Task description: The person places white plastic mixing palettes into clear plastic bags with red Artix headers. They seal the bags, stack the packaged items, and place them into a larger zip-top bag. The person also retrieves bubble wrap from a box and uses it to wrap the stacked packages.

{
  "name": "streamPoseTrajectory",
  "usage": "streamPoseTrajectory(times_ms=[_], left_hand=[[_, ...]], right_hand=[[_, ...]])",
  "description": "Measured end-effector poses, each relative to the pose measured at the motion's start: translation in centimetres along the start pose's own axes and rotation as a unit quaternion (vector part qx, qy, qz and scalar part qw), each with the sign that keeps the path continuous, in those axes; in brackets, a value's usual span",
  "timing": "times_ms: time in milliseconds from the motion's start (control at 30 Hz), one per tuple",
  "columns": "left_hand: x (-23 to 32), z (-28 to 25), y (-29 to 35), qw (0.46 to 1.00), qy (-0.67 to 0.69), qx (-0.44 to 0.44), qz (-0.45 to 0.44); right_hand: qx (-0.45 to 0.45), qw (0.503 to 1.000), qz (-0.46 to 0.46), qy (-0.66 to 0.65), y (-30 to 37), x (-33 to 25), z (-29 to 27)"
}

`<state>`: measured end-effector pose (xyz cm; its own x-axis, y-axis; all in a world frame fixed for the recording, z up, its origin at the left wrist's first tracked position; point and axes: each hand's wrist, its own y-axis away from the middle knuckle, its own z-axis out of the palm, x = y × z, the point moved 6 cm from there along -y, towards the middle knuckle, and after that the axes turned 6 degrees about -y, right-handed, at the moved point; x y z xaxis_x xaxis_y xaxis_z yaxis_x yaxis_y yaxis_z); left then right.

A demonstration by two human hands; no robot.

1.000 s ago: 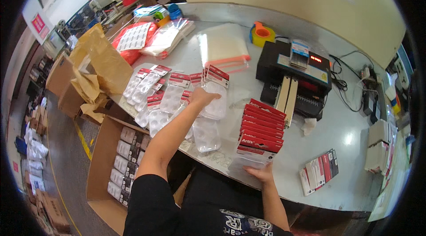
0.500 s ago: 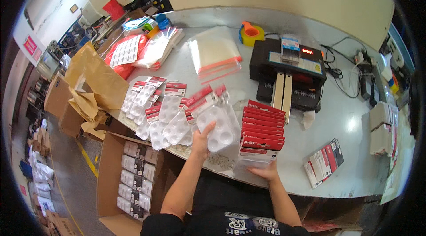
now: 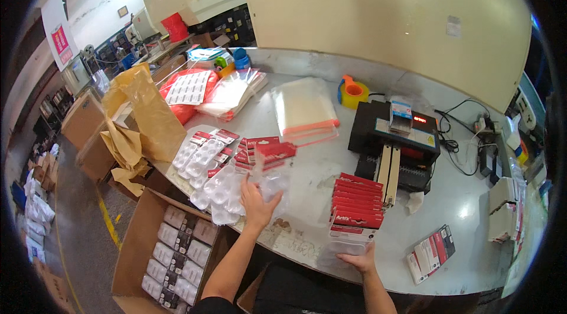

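Observation:
My left hand point(image 3: 258, 203) reaches over the pile of white plastic paint palettes in clear bags with red headers point(image 3: 220, 187). Its fingers and thumb are spread, beside a blurred bagged palette point(image 3: 273, 179) at the pile's right side. My right hand point(image 3: 361, 259) pinches the near, clear end of a row of overlapping bagged packs with red header cards point(image 3: 357, 203). These packs fan away from me, and their lower parts are largely hidden under one another.
A black machine with a lit display point(image 3: 394, 137) stands behind the row. Clear bags point(image 3: 304, 107), a tape dispenser point(image 3: 353, 92) and red-and-white cards point(image 3: 432, 255) lie on the table. An open carton point(image 3: 127, 267) of packed goods stands below left; brown paper point(image 3: 150, 113) hangs at the table's left.
My left hand has moved the bagged palettes it held left onto the pile and spread its fingers. The right hand stays at the row's near end. The view has tilted up.

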<state>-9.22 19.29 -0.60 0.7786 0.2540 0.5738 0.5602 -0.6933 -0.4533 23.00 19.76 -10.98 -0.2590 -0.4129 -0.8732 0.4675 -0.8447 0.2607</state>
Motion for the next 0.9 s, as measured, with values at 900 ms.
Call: streamPoseTrajectory(times_ms=[900], left_hand=[[7.8, -0.5, 6.0, 0.773, 0.458, -0.422, 0.122]], right_hand=[[-0.198, 0.961, -0.118, 0.150, -3.8, -4.6, 6.3]])
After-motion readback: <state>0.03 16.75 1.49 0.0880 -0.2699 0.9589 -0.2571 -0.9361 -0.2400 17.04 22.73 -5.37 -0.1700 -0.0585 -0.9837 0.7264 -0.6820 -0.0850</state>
